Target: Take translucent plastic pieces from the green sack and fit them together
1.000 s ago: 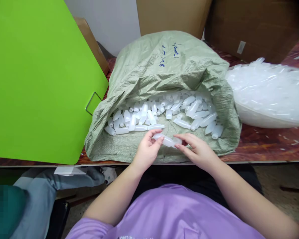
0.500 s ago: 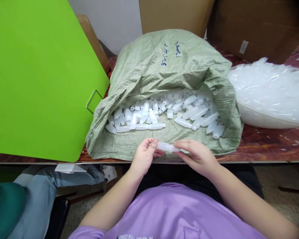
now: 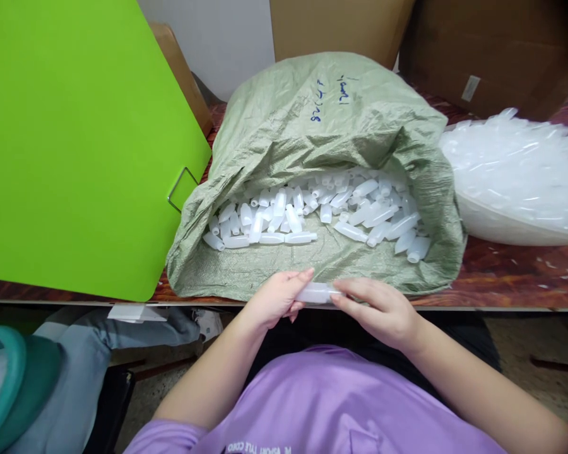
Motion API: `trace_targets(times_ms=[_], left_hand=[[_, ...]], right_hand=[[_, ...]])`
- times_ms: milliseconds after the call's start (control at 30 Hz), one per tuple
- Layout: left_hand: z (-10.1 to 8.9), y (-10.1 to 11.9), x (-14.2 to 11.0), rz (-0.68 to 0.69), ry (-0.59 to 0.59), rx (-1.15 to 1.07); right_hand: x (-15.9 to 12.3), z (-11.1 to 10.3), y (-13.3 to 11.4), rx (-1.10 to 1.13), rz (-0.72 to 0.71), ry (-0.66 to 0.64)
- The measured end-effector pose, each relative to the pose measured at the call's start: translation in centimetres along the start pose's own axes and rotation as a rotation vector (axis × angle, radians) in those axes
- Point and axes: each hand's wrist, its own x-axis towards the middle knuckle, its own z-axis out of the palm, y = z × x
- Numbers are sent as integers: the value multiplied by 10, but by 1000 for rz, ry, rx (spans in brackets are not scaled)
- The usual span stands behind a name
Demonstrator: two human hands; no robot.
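Observation:
A small translucent white plastic bottle (image 3: 318,293) lies level between my two hands at the table's front edge. My left hand (image 3: 277,299) pinches its left end with the fingers closed. Its right end is gripped by my right hand (image 3: 381,310). Just beyond my hands lies a green woven sack (image 3: 312,126) with its mouth open toward me. Several more white bottles (image 3: 312,211) are heaped inside the sack's mouth.
A bright green board (image 3: 76,139) with a wire clip stands at the left. A clear plastic bag (image 3: 520,176) of bottles lies at the right on the reddish-brown table (image 3: 515,277). Cardboard boxes (image 3: 483,50) stand behind. Grey cloth (image 3: 123,328) hangs below the table's edge.
Both hands have drawn the bottle back from the sack's lip toward my body, to the table's edge. The camera has tilted slightly.

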Motion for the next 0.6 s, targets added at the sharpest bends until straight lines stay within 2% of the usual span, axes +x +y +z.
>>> trace_targets(times_ms=[100,167,233,367,433,500,600], left_hand=[[-5,2,-1,-74,-56,50],[-5,1,0,-113,-34,77],[-4,0,0,-95,27,88],[3,-2,-2,51,148,144],[5,-1,-3,102,173,201],[5,0,-4,142,206,237],[2,1,-4,169,243,237]], right_hand=[[0,-7,2,-2,-152,-88],[3,-9,3,32,-125,-129],[8,-8,2,107,27,-174],[13,5,-5,350,556,-320],[11,11,-8,459,750,-380],[8,15,-10,458,786,-343],[6,15,-10,316,643,-181]])
